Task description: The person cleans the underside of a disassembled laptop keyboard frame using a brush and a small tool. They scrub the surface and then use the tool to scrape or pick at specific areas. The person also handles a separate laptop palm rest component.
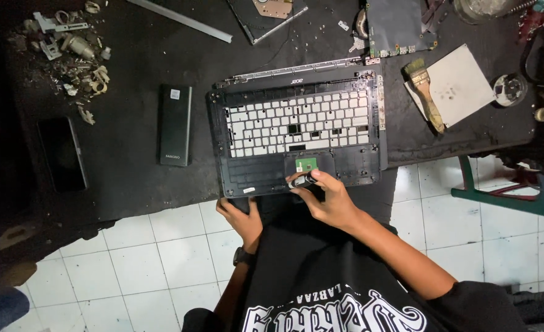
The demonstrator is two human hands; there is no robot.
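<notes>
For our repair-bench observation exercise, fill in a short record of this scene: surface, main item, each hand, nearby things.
surface: dark workbench
main item: laptop keyboard shell, underside up, key holes empty
left hand: grips the shell's near edge
right hand: holds a small black-and-silver part at the touchpad area
nearby: paintbrush, black slab, circuit board

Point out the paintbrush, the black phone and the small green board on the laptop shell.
paintbrush (pixel 427 95), head view, on its wooden handle
black phone (pixel 61 154), head view, middle of its dark screen
small green board (pixel 306 164), head view, centre of the board
</notes>
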